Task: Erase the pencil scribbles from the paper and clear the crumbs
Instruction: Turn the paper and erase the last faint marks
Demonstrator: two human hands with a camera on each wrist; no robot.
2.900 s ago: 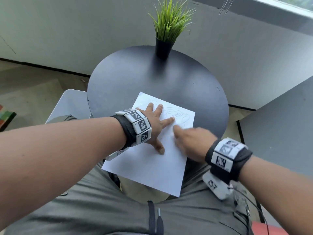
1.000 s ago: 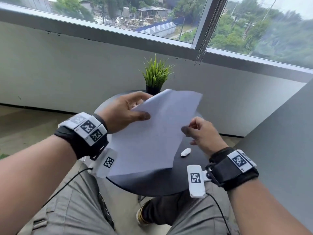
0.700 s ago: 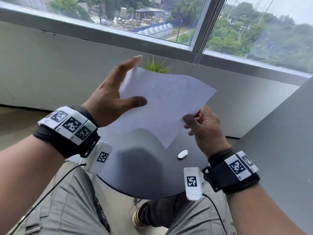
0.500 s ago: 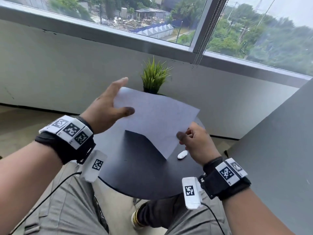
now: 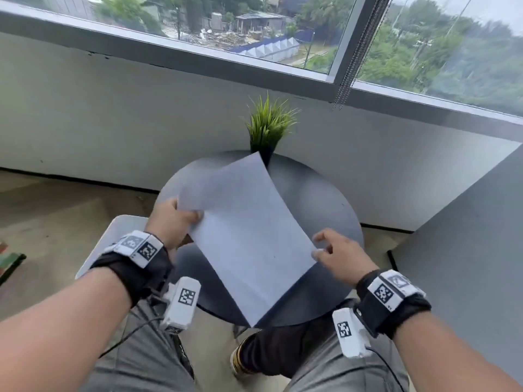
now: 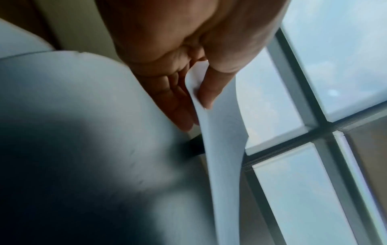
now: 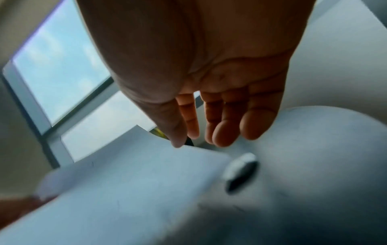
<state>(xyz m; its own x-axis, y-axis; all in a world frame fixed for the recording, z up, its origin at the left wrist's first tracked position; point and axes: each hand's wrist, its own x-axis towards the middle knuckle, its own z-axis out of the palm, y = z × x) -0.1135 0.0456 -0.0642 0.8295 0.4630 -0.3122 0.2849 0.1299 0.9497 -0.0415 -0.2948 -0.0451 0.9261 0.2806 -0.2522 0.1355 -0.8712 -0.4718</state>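
My left hand (image 5: 186,216) holds the white paper (image 5: 249,239) above the round dark table (image 5: 325,199), a corner curling up towards the plant. In the left wrist view the thumb and fingers (image 6: 206,97) pinch the paper's (image 6: 222,149) left edge. My right hand (image 5: 322,244) hovers at the sheet's right edge with relaxed, spread fingers and holds nothing. The right wrist view has the right hand (image 7: 199,136) over the paper (image 7: 125,182), with the small white eraser (image 7: 240,170) lying on the table below the fingers. In the head view the eraser is hidden. No scribbles or crumbs are discernible.
A potted grass plant (image 5: 268,123) stands at the table's far edge, below the window. A tall grey panel (image 5: 467,236) rises close on the right. A white seat (image 5: 119,230) sits left of the table. My knees are under the near rim.
The paper has come down from in front of the window to just above the table. My right hand has let go of its edge and opened; my left hand still holds it.
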